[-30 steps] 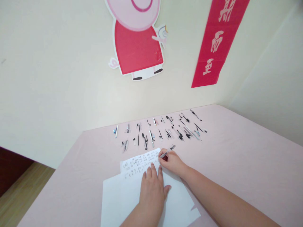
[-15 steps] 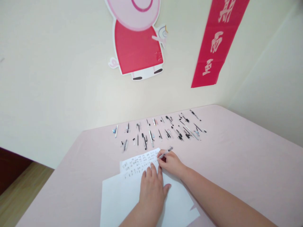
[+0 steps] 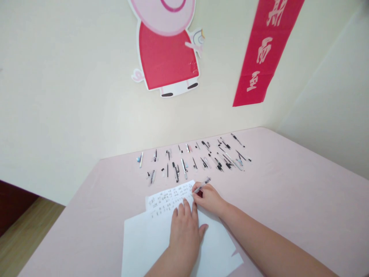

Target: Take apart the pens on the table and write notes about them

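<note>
My right hand is closed around a clear-barrelled pen, its upper end pointing up and to the right. The pen's tip is at the right side of a white sheet with handwriting; my fingers hide the exact contact. My left hand lies flat with fingers stretched out, pressing on white paper just below the written lines. Its fingertips are close to my right hand. The blank paper reaches under both forearms and overlaps the written part.
Behind the paper, several disassembled pens, caps and refills lie in two rough rows on the pink tabletop. A wall stands at the table's back edge, carrying a cartoon pig cutout and a red banner.
The pen has tilted very slightly in my right hand, which stays at the same place on the sheet. My left hand keeps its position.
</note>
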`<state>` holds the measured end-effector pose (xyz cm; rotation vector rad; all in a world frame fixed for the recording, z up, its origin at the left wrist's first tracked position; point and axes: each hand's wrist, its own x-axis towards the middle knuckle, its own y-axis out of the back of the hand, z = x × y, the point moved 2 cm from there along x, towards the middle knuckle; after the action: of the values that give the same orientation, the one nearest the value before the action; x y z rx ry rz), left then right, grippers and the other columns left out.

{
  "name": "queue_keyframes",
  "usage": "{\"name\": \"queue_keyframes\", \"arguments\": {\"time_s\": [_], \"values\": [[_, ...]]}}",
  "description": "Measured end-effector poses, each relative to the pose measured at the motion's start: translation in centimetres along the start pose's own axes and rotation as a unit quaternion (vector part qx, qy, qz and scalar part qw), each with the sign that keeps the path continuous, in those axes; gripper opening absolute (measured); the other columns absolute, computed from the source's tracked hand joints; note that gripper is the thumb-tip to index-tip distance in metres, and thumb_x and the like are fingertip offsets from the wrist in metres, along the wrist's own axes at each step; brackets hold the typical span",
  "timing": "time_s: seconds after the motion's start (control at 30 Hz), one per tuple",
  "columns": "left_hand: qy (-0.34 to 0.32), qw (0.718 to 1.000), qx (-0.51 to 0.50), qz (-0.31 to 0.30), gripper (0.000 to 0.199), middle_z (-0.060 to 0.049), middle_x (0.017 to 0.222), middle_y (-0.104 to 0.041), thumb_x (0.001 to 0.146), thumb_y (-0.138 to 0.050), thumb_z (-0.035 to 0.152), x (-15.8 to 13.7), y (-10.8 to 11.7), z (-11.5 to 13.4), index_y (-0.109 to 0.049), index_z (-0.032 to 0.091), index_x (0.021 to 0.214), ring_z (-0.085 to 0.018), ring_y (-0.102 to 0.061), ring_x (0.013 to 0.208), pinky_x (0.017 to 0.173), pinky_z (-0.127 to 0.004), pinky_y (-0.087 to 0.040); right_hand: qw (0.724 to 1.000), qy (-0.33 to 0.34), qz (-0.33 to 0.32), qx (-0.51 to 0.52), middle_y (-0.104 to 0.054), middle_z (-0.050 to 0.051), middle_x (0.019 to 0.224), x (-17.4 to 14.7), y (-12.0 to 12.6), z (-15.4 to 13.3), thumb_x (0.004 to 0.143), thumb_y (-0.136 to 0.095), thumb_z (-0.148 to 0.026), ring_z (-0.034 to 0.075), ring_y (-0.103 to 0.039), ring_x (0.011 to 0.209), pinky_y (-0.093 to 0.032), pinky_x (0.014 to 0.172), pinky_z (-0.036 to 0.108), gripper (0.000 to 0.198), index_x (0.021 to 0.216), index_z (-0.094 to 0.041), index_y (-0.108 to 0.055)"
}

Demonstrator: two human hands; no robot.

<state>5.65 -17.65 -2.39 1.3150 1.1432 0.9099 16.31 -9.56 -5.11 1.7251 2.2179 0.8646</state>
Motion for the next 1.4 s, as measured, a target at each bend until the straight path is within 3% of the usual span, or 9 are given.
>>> {"name": "queue_keyframes", "arguments": {"time_s": [0.4,0.8,1.4], "values": [[-0.001,1.000,-0.001,0.002,0.058,-0.019,0.132,-0.049,0.083,-0.053,0.046,0.0,0.0,0.0,-0.048,0.014,0.131,-0.032,-0.048,0.114,0.095,-0.044,-0.039,1.000,0.000,-0.006,-0.004,-0.053,-0.005,0.055,-0.1,-0.2,0.3,0.068,-0.052,-0.012,0.010,-0.048,0.051,-0.038,0.055,0.021,0.011,0.071,-0.019,-0.059],[-0.005,1.000,0.009,0.000,0.060,-0.019,0.133,-0.049,0.085,-0.049,0.047,0.0,0.1,0.0,-0.043,0.016,0.135,-0.031,-0.048,0.113,0.094,-0.043,-0.039,0.998,-0.032,0.050,0.009,-0.049,-0.005,0.051,0.3,0.3,0.7,0.065,-0.048,-0.011,0.010,-0.044,0.048,-0.035,0.052,0.021,0.013,0.069,-0.019,-0.057],[-0.015,1.000,0.001,-0.002,0.062,-0.020,0.131,-0.049,0.084,-0.049,0.050,0.2,-0.1,-0.2,-0.041,0.016,0.135,-0.033,-0.048,0.113,0.093,-0.046,-0.038,0.998,-0.037,0.031,0.030,-0.051,-0.005,0.055,0.4,0.1,1.4,0.067,-0.049,-0.013,0.010,-0.046,0.050,-0.036,0.052,0.021,0.011,0.072,-0.018,-0.058]]}}
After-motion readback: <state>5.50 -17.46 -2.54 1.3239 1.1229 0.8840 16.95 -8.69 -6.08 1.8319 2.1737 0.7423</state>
